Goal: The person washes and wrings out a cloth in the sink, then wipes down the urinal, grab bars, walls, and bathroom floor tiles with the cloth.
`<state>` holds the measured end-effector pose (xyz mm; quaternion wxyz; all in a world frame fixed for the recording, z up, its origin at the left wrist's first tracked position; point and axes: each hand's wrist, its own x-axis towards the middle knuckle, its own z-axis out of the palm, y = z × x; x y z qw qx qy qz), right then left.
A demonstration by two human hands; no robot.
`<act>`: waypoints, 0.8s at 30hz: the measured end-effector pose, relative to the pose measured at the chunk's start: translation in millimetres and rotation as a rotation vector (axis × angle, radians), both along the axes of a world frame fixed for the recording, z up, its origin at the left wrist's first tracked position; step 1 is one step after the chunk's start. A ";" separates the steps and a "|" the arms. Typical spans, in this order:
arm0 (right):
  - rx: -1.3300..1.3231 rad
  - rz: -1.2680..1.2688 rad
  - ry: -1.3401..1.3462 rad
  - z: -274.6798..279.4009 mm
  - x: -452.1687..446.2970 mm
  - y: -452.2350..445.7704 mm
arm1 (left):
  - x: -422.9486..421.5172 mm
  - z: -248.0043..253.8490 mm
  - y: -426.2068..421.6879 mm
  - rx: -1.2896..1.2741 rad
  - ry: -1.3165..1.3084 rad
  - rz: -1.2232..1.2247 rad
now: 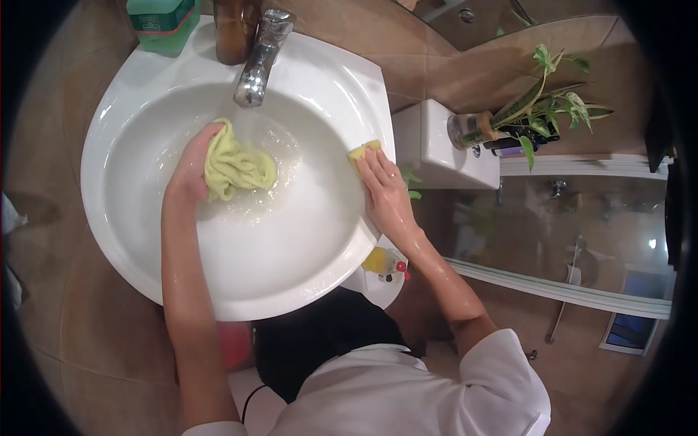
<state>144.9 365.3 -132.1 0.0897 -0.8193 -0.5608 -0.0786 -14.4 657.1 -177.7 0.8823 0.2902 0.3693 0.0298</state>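
A bunched, wet yellow-green cloth (241,166) is gripped in my left hand (189,166), low inside the white sink (309,243). Water runs from the chrome faucet (260,65) beside the cloth and spreads in ripples over the basin floor. On the sink's right rim, my right hand (387,195) presses a small yellow sponge (358,152) under its fingertips. The palm side of this hand is hidden, and part of the sponge is covered by the fingers.
A green soap bottle (166,23) and a brown bottle (236,30) stand by the faucet. To the right are a white toilet tank (429,149), a glass vase (465,131) with a plant (542,102), and a bottle of yellow liquid (376,259) below the rim.
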 end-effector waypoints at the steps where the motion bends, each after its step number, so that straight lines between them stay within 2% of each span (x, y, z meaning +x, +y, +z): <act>1: -0.033 0.004 0.004 4.5 -5.0 -1.5 | 0.6 -1.1 1.7 0.002 -0.023 -0.005; 7: 0.096 0.069 -0.016 -12.4 48.8 82.9 | -2.2 1.4 0.9 0.004 0.045 0.000; 12: -0.029 0.053 0.010 6.7 14.7 12.7 | -4.0 -5.6 -1.1 0.005 0.025 0.049; 16: -0.048 0.049 -0.027 5.4 39.4 61.0 | -3.3 -2.5 -1.0 0.032 0.037 0.004; 20: -0.076 0.048 -0.015 5.1 9.8 11.1 | -2.1 -3.6 -3.3 0.052 0.063 0.058; 24: -0.096 0.044 0.069 11.1 20.2 35.9 | 1.4 -4.1 0.4 0.016 0.049 0.031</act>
